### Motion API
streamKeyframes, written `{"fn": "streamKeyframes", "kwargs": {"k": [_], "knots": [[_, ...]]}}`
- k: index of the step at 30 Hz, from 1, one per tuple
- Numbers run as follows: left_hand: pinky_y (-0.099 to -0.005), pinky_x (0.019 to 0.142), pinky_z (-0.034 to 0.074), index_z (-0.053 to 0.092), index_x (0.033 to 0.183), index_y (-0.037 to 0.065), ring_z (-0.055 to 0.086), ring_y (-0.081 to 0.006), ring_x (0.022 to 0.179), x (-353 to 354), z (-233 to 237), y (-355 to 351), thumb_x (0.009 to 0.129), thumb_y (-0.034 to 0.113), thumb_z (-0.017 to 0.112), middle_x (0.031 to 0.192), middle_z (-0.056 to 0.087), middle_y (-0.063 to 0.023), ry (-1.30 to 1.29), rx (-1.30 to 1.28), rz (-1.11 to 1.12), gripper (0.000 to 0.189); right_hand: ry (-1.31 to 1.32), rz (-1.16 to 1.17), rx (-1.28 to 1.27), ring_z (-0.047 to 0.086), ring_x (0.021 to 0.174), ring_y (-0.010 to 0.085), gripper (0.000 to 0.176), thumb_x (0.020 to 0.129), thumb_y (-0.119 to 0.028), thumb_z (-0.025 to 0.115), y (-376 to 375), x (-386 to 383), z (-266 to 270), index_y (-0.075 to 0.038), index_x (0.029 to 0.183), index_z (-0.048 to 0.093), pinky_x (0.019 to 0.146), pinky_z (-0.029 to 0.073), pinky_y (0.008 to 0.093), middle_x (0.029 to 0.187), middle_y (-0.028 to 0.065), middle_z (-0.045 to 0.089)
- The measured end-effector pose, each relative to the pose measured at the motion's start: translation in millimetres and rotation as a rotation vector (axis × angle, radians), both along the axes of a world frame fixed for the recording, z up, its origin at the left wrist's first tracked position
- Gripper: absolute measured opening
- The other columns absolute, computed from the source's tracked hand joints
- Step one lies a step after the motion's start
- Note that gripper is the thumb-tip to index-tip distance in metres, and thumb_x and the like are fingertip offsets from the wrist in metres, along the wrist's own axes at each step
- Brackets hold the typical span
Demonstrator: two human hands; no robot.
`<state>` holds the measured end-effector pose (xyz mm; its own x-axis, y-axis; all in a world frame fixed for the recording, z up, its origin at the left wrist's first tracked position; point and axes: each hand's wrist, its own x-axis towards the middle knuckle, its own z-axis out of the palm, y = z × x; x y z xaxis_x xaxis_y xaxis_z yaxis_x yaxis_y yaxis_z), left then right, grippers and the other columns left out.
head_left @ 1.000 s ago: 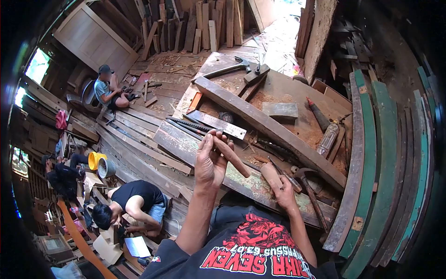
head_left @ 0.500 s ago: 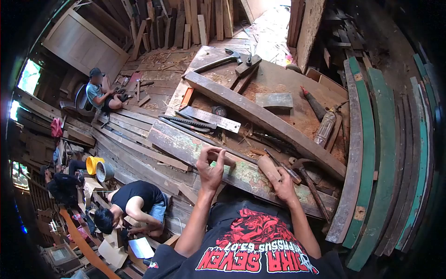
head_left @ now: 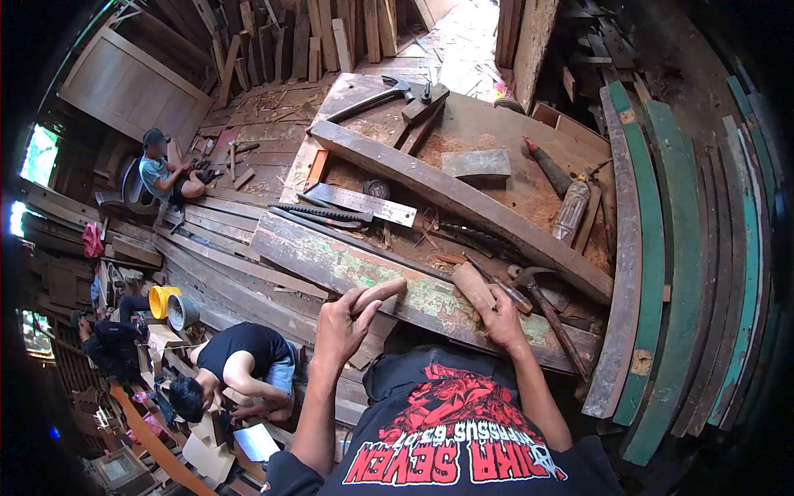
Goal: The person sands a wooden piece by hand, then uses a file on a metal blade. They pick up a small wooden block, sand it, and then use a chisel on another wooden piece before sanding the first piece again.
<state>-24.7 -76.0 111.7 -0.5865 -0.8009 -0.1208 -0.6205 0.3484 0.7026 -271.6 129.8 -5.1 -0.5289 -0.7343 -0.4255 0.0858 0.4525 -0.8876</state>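
Note:
My left hand (head_left: 339,324) is closed around one end of a small curved wooden piece (head_left: 382,291), whose free end points right. My right hand (head_left: 501,319) grips a short light-brown wooden block (head_left: 473,285) between thumb and fingers. Both hands are over the near edge of a long board with worn green paint (head_left: 331,258). Just beyond the right hand lies a chisel-like tool with a wooden handle (head_left: 518,299). To its right, a hammer (head_left: 546,307) rests across the board. A metal square with an orange handle (head_left: 364,203) lies farther off.
A thick beam (head_left: 463,200) crosses the workbench diagonally. Beyond it lie a claw hammer (head_left: 372,97), a grey block (head_left: 476,164) and a worn bottle (head_left: 571,213). Curved green planks (head_left: 674,273) stand at right. A crouching person (head_left: 240,364) works at lower left; another person (head_left: 165,169) sits farther back.
My left hand has moved left with the curved piece and turned, so more of the piece shows. The right hand still holds the block. The whole view has shifted slightly.

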Motion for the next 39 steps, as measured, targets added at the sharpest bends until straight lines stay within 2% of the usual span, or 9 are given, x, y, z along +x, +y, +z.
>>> {"fn": "streamKeyframes", "kwargs": {"k": [5,10,14,15,18,23,27,31,39], "knots": [[-0.053,0.07,0.056,0.074,0.104,-0.003,0.072,-0.0506,0.085,-2,-5,16,0.1,0.034,0.073,0.083,0.069,-0.0329,-0.2,-0.015,-0.015,0.037,0.154,0.009,0.054,0.074,0.097,0.03,0.051,0.111,-0.045,0.057,-10,18,10,-0.001,0.136,0.061,0.092,0.056,0.0425,0.11,0.0206,0.075],[-0.0569,0.077,0.054,0.063,0.107,-0.003,0.068,-0.055,0.094,-12,-22,44,0.103,0.033,0.068,0.092,0.068,-0.0372,-0.241,0.12,0.08,0.036,-0.049,0.094,-0.106,0.07,0.094,0.0254,0.054,0.114,-0.039,0.05,-44,46,36,-0.006,0.156,0.045,0.09,0.055,0.0419,0.116,0.0209,0.07],[-0.0554,0.072,0.054,0.055,0.131,-0.003,0.071,-0.0445,0.079,10,-64,42,0.112,0.041,0.049,0.095,0.072,-0.0263,0.018,0.397,0.0,0.048,0.139,0.259,-0.013,0.071,0.097,0.031,0.055,0.114,-0.036,0.048,-66,57,52,-0.008,0.16,0.041,0.094,0.054,0.0449,0.119,0.0247,0.07],[-0.043,0.063,0.053,0.053,0.138,0.001,0.065,-0.0251,0.071,4,-51,40,0.114,0.043,0.043,0.093,0.069,-0.0121,0.03,0.596,0.029,0.049,0.287,0.253,-0.041,0.073,0.104,0.0412,0.054,0.114,-0.037,0.048,-69,64,52,-0.011,0.162,0.043,0.096,0.055,0.048,0.116,0.027,0.073],[-0.031,0.063,0.051,0.054,0.141,0.007,0.058,-0.0134,0.069,6,-53,27,0.114,0.037,0.044,0.084,0.062,-0.0035,0.127,1.074,0.073,0.041,0.426,0.309,0.021,0.071,0.109,0.049,0.054,0.113,-0.038,0.05,-74,75,71,-0.016,0.162,0.046,0.095,0.057,0.0529,0.116,0.0288,0.074],[-0.029,0.058,0.045,0.051,0.107,0.015,0.036,-0.0086,0.055,8,-43,16,0.117,0.037,0.041,0.069,0.041,0.0034,0.363,1.438,0.116,0.026,0.638,0.448,0.156,0.074,0.088,0.0482,0.051,0.112,-0.036,0.052,-79,97,105,-0.02,0.16,0.051,0.079,0.058,0.0594,0.107,0.0229,0.076],[-0.0256,0.053,0.035,0.051,0.097,0.016,0.032,-0.0072,0.05,9,-33,0,0.118,0.034,0.038,0.063,0.038,0.0066,0.39,1.73,0.362,0.03,0.625,0.206,0.127,0.074,0.082,0.0467,0.051,0.111,-0.033,0.054,-110,98,75,-0.019,0.159,0.052,0.068,0.059,0.0565,0.096,0.0245,0.074],[-0.0234,0.047,0.03,0.05,0.088,0.015,0.03,-0.0085,0.045,18,-53,-17,0.118,0.039,0.039,0.058,0.034,0.0064,0.629,2.085,0.455,0.04,0.622,0.265,0.036,0.074,0.085,0.0479,0.05,0.11,-0.032,0.055,-105,131,89,-0.017,0.158,0.054,0.072,0.059,0.0569,0.1,0.0287,0.075],[-0.0248,0.047,0.031,0.053,0.1,0.008,0.03,-0.0079,0.045,31,-36,-23,0.118,0.041,0.037,0.058,0.034,0.0056,0.533,2.139,0.416,0.04,0.701,0.311,0.143,0.074,0.081,0.0496,0.061,0.11,-0.038,0.054,-130,130,83,-0.019,0.166,0.04,0.07,0.059,0.0596,0.092,0.0291,0.075]]}}
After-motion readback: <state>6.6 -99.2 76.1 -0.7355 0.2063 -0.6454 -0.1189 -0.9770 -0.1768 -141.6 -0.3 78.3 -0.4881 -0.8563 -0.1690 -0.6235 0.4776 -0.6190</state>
